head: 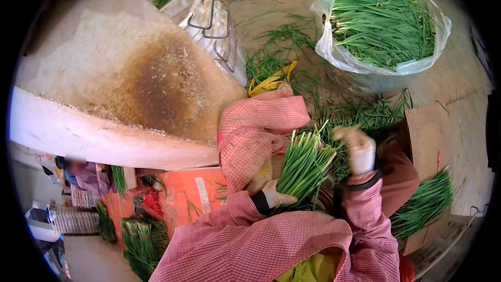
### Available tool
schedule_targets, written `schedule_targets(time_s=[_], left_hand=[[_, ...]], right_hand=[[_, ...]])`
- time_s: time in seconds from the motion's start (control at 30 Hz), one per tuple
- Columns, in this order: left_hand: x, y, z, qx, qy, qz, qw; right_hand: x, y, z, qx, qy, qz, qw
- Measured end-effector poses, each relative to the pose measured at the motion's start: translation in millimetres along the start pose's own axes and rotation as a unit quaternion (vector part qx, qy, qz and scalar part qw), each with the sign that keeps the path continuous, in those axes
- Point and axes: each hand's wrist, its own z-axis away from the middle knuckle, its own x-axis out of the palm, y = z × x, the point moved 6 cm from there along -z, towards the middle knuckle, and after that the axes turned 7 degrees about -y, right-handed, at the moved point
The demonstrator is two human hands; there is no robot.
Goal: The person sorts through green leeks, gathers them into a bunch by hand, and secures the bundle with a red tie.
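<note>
My left hand [278,196], in a pale glove, grips a thick bunch of green chives [303,164] in front of my body. The bunch's pale stem ends point up and away from me. My right hand [358,147], also gloved, is raised just right of the bunch and apart from it. Motion blurs its fingers, so whether they hold anything is unclear. Loose green leaves [364,115] lie on the floor beyond both hands. On a cardboard sheet [428,141] at my right rests another pile of chives [424,203].
A large plastic-lined container [375,82] full of chives [385,27] stands ahead right. At left is a stained concrete ledge [117,62], with white crates [219,27] by its far edge. Tied chive bundles [139,243] stand lower left; a person [88,176] sits beyond.
</note>
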Motion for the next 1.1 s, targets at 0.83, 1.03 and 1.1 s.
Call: schedule_targets(time_s=[0.83,1.03,1.1], left_hand=[[8,13,3,-0.004,-0.146,0.277,0.950],[5,10,-4,0.025,-0.139,0.261,0.955],[7,20,-1,0.004,-0.118,0.252,0.961]], right_hand=[[-149,89,1,0.131,0.091,0.410,0.898],[36,112,95,0.339,-0.171,-0.350,0.856],[69,87,71,0.290,-0.089,-0.396,0.867]])
